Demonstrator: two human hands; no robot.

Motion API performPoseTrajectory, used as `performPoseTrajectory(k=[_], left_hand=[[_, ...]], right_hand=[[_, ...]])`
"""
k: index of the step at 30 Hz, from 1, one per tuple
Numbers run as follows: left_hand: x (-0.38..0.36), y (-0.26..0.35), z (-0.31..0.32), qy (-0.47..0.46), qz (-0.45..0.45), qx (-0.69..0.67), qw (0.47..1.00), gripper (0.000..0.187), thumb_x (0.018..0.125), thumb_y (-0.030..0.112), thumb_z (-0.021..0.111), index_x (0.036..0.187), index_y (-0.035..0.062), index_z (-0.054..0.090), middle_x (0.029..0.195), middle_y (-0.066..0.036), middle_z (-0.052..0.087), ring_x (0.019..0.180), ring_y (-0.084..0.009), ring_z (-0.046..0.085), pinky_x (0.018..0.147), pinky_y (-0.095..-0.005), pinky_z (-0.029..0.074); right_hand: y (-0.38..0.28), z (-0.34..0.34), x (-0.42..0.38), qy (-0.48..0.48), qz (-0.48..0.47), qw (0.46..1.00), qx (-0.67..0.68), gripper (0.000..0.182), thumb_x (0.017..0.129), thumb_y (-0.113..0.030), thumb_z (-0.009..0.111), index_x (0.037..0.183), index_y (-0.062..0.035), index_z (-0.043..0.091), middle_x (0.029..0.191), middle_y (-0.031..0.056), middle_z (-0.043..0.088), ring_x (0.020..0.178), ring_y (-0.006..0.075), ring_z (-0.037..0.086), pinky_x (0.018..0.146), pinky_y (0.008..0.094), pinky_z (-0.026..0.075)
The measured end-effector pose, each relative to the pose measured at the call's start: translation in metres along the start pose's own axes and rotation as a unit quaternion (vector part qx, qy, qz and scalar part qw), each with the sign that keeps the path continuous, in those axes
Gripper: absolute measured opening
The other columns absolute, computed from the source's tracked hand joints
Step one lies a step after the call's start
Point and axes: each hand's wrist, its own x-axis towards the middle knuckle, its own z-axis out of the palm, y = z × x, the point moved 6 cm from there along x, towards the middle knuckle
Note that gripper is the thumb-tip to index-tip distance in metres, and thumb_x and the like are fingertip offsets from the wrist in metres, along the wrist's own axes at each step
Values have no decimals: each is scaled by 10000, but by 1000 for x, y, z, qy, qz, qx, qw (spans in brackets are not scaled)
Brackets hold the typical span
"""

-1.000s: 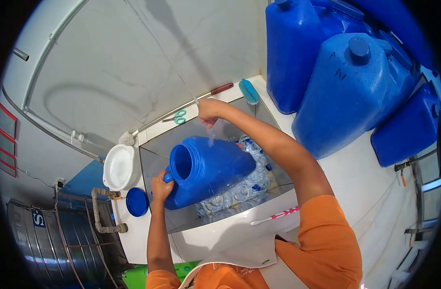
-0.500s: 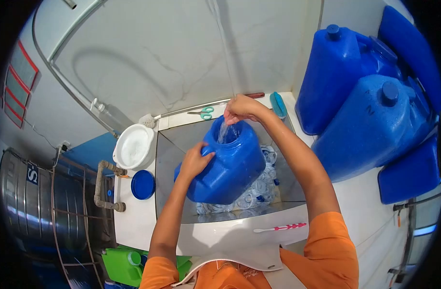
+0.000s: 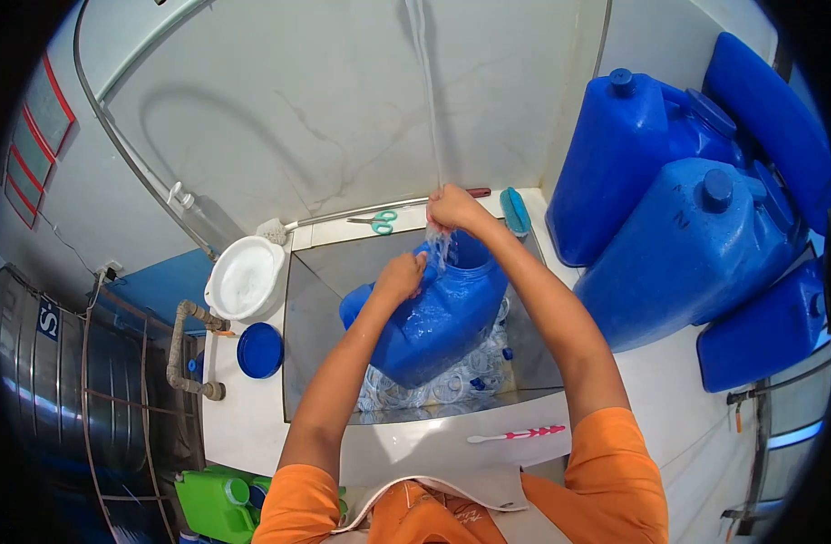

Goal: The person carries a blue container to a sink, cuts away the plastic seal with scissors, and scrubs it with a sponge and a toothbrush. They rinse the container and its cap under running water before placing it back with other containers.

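A blue jug (image 3: pixel 433 326) with a wide open mouth is tilted over the grey sink (image 3: pixel 325 299). My left hand (image 3: pixel 402 277) is closed on the jug's blue handle, left of the mouth. Above the mouth my right hand (image 3: pixel 451 208) is closed in the falling water stream (image 3: pixel 424 82); what it holds, if anything, is hidden. Water splashes from under it onto the jug. Many clear plastic pieces (image 3: pixel 451 390) lie in the sink beneath the jug.
Large blue jugs (image 3: pixel 651 245) stand at the right. A white basin (image 3: pixel 247 276) and a blue lid (image 3: pixel 259 350) are on the left. Behind the sink lie scissors (image 3: pixel 382 222) and a teal brush (image 3: pixel 515 211); a pink-and-white toothbrush (image 3: pixel 524 434) is in front. A green container (image 3: pixel 214 503) sits lower left.
My left hand has moved up and right from the jug's side to its handle. The jug has turned, its mouth shifting right. The water now splashes beside the mouth.
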Motion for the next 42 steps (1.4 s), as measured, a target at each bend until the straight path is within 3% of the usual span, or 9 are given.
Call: performPoseTrajectory(k=[8, 16, 21, 24, 27, 29, 32, 37, 42], left_hand=[[-56, -31, -15, 31, -70, -137, 988, 418, 917, 357, 506, 749, -25, 532, 554, -120, 589, 473, -202, 594, 456, -322, 477], [-43, -18, -16, -11, 13, -215, 976, 364, 821, 347, 655, 774, 0, 552, 692, -133, 629, 562, -172, 606, 495, -322, 487], [-8, 21, -26, 32, 210, 76, 974, 477, 830, 522, 553, 885, 60, 659, 792, -184, 651, 725, -344, 639, 689, -433, 504], [4, 36, -16, 39, 210, 187, 959, 540, 850, 566, 478, 907, 60, 658, 851, -217, 646, 797, -386, 622, 736, -462, 495], [8, 27, -12, 62, 182, 186, 964, 520, 909, 509, 398, 871, 59, 654, 833, -222, 644, 801, -408, 615, 751, -480, 487], [4, 24, -11, 39, 116, 197, 973, 514, 934, 477, 366, 844, 57, 649, 819, -224, 642, 800, -417, 612, 746, -481, 487], [-16, 10, -2, 28, 78, 189, 978, 470, 965, 398, 334, 905, 44, 637, 835, -234, 639, 804, -431, 607, 739, -481, 489], [-67, -21, -8, 28, 128, -100, 986, 378, 976, 304, 373, 1058, -15, 559, 928, -185, 645, 825, -313, 632, 759, -407, 486], [-146, -141, -29, 106, -128, -359, 918, 328, 928, 330, 492, 1100, 62, 571, 953, -79, 631, 887, -170, 584, 756, -307, 465]], right_hand=[[9, -2, -2, -82, 48, 981, -169, 188, 788, -29, 484, 751, 46, 653, 621, 133, 626, 556, 212, 644, 487, 306, 526], [-11, -1, -13, -99, 81, 979, 161, 159, 816, -17, 470, 825, 69, 603, 784, 152, 633, 690, 237, 663, 644, 319, 580], [-22, 3, -18, -119, 71, 962, 234, 171, 866, -44, 450, 833, 61, 581, 807, 139, 614, 724, 239, 660, 662, 316, 582], [-22, 0, -17, -100, 43, 960, 257, 180, 868, -51, 452, 857, 51, 599, 820, 138, 630, 737, 209, 658, 664, 288, 570], [-12, 1, -18, -86, 6, 973, 213, 198, 870, -65, 462, 924, 27, 630, 831, 109, 637, 742, 156, 643, 648, 233, 528], [7, 9, -21, -25, -115, 957, -264, 413, 811, -218, 553, 1095, 80, 581, 1055, 259, 619, 949, 343, 623, 853, 366, 493], [46, 53, -51, -50, -108, 923, -366, 720, 693, -274, 649, 1254, 119, 426, 1232, 310, 493, 1182, 383, 477, 1016, 413, 370], [27, 67, -96, 226, -326, 807, -437, 597, 732, -313, 678, 1222, -6, 527, 781, 89, 513, 697, 245, 504, 629, 365, 334], [37, 60, -100, 235, -262, 824, -444, 614, 770, -460, 621, 1211, -41, 539, 819, 92, 537, 731, 244, 561, 675, 377, 388]])
